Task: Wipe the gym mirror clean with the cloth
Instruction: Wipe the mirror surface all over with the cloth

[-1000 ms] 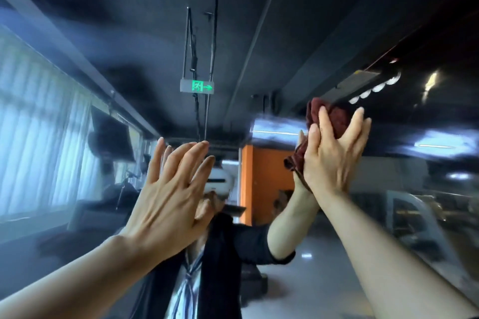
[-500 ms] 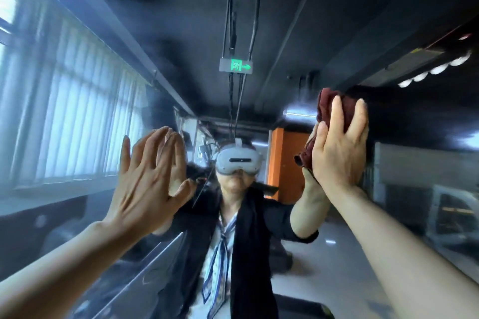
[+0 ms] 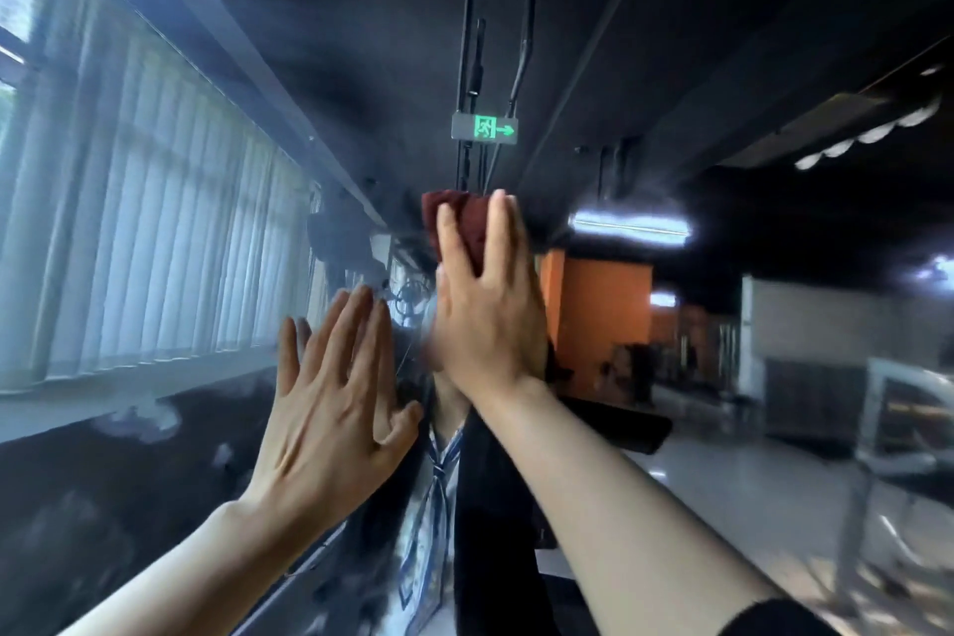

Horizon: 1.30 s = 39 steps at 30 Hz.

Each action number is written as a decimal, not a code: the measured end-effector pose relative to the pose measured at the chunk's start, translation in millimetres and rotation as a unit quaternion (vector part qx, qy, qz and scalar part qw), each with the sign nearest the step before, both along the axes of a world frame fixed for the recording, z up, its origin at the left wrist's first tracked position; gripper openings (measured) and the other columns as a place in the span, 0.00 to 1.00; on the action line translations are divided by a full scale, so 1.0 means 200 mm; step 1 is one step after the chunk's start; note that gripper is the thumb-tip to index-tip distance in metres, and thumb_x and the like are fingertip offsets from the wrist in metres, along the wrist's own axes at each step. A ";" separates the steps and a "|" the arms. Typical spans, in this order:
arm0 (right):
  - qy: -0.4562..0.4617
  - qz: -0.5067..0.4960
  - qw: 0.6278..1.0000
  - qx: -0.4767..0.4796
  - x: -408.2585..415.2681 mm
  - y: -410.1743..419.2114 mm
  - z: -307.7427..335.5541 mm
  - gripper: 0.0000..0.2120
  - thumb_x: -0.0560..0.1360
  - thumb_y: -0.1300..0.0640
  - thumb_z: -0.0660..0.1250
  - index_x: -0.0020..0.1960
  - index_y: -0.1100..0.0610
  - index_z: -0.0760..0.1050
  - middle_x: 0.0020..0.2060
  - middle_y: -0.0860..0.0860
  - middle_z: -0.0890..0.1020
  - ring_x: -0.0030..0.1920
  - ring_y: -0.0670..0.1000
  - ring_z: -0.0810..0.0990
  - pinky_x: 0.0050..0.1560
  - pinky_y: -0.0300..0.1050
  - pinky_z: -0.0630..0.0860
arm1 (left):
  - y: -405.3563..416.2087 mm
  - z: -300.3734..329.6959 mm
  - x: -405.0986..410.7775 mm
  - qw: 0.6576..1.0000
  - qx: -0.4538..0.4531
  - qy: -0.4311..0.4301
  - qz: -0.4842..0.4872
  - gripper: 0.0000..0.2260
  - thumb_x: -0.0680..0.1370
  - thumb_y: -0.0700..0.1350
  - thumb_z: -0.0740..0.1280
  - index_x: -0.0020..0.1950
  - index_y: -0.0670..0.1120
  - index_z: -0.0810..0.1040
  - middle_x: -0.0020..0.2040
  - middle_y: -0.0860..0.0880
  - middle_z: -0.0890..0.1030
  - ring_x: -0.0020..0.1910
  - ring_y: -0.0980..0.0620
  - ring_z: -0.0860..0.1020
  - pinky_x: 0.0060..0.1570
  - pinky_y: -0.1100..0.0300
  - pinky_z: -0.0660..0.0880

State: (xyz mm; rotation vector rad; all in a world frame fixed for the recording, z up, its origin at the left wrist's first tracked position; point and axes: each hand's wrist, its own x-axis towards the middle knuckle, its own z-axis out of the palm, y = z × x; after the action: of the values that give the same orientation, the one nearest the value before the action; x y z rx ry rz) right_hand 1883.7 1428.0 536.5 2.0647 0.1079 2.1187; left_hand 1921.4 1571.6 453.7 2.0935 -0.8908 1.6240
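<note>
The gym mirror (image 3: pixel 671 67) fills the whole view and reflects a dark ceiling and a person in a dark top. My right hand (image 3: pixel 482 310) presses a dark red cloth (image 3: pixel 464 217) flat against the glass near the centre, fingers straight and spread, the cloth bunched above and under them. My left hand (image 3: pixel 335 408) lies flat on the mirror just left of and below the right hand, fingers straight and holding nothing. Most of the cloth is hidden behind my right hand.
Reflected in the glass are white vertical blinds (image 3: pixel 129 243) on the left, a green exit sign (image 3: pixel 485 127) hanging from the ceiling, an orange wall (image 3: pixel 599 315) and grey gym equipment (image 3: pixel 877 408) on the right.
My right hand has slid the cloth leftward across the mirror toward the centre, ending close beside my left hand. The left hand stays flat on the glass.
</note>
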 end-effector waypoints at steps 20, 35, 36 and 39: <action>0.009 -0.023 1.000 -0.011 -0.10 -0.15 -0.45 0.23 0.83 0.57 0.59 0.77 0.60 0.66 0.75 0.69 0.62 0.74 0.68 0.64 0.75 0.59 0.64 | -0.03 -0.45 -0.14 0.994 -0.027 0.068 -0.076 0.37 0.71 0.49 0.70 0.77 0.37 0.64 0.77 0.39 0.64 0.76 0.41 0.61 0.75 0.34 0.51; -0.036 -0.044 0.994 0.089 -0.30 -0.49 -0.62 0.22 0.85 0.57 0.55 0.76 0.64 0.67 0.76 0.67 0.62 0.77 0.67 0.59 0.78 0.60 0.58 | -0.23 -0.65 -0.34 0.987 0.038 0.128 -0.092 0.43 0.68 0.48 0.71 0.80 0.39 0.58 0.80 0.42 0.59 0.80 0.46 0.55 0.77 0.40 0.44; -0.005 -0.042 0.998 0.042 -0.30 -0.47 -0.74 0.22 0.84 0.57 0.56 0.76 0.63 0.66 0.76 0.67 0.62 0.77 0.67 0.59 0.77 0.60 0.60 | -0.24 -0.67 -0.35 0.986 0.044 0.132 -0.092 0.44 0.68 0.47 0.73 0.79 0.39 0.59 0.80 0.42 0.59 0.80 0.46 0.55 0.77 0.41 0.43; 0.108 -0.053 0.988 -0.101 -0.36 -0.51 -1.19 0.23 0.81 0.59 0.59 0.76 0.60 0.66 0.75 0.62 0.63 0.77 0.63 0.60 0.76 0.57 0.62 | -0.25 -0.79 -0.38 0.979 0.070 0.171 -0.084 0.51 0.62 0.46 0.81 0.80 0.40 0.60 0.80 0.43 0.59 0.80 0.46 0.55 0.78 0.44 0.40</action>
State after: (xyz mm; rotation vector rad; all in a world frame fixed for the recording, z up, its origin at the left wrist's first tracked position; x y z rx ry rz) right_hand 1812.7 1325.5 298.3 2.1204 0.2261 1.7391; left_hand 1846.3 1522.3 294.9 2.2306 -1.0508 1.1019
